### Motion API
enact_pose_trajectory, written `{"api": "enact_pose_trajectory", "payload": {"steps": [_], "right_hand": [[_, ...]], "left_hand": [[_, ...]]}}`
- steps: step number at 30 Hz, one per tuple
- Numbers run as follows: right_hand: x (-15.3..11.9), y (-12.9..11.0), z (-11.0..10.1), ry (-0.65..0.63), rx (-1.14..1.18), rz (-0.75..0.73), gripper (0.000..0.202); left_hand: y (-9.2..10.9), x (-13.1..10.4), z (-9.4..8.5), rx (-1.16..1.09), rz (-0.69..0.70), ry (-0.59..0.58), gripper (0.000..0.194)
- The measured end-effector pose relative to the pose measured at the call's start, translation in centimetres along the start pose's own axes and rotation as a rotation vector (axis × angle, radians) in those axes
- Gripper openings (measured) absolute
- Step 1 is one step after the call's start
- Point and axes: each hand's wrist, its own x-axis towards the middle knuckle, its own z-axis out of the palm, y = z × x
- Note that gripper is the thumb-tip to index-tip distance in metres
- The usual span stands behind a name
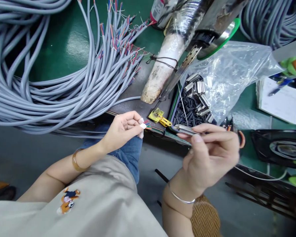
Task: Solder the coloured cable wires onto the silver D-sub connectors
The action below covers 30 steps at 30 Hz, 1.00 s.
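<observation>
My left hand (124, 128) is closed in a pinch at the table's front edge, with white coverings on its fingertips. Several thin coloured wires (147, 125) stick out from between thumb and fingers. To the right, my right hand (209, 148) grips a slim silver metal piece (185, 129), long and narrow like tweezers; blur hides its exact kind. Between both hands a yellow clip-like holder (164, 120) lies by a yellow pad (153, 116) at the edge. Behind the right hand, a bin holds silver multi-pin connectors (199, 88) and small black sleeves (186, 110).
Grey cables (71, 95) with stripped, coloured ends cover the table's left. A wrapped white tube (162, 62) slants down over the middle, beside a green-rimmed reel (219, 41). Further right are a clear plastic bag (227, 75), a paper pad (281, 100) and a black fan-like device (281, 148).
</observation>
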Motion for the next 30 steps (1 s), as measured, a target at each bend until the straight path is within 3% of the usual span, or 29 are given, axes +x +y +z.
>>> {"api": "enact_pose_trajectory", "payload": {"steps": [3,8,10,14,17,23,30], "right_hand": [[-1.5,0.6,0.9,-0.054,-0.166,-0.086,0.014],[-2.7,2.6,1.7,-0.067,-0.377,-0.456,0.025],[-3.0,2.8,1.8,-0.084,-0.338,-0.412,0.023],[-3.6,2.7,2.1,-0.13,-0.17,-0.088,0.005],[-3.7,2.6,2.5,-0.144,-0.062,0.024,0.01],[-3.2,3.1,3.3,-0.17,0.007,0.016,0.013],[-2.6,3.4,3.4,-0.19,-0.008,-0.05,0.012]], "left_hand": [[0.2,0.1,0.0,0.017,-0.009,0.003,0.026],[0.3,0.4,0.0,0.031,0.0,0.02,0.024],[0.3,0.5,0.0,0.03,0.011,0.019,0.024],[0.1,0.7,0.0,0.03,0.015,0.026,0.025],[0.0,0.9,0.0,0.048,0.048,0.063,0.023],[-0.2,1.6,-0.1,0.087,0.144,0.084,0.017],[-0.2,2.0,0.1,0.116,0.142,0.076,0.017]]}}
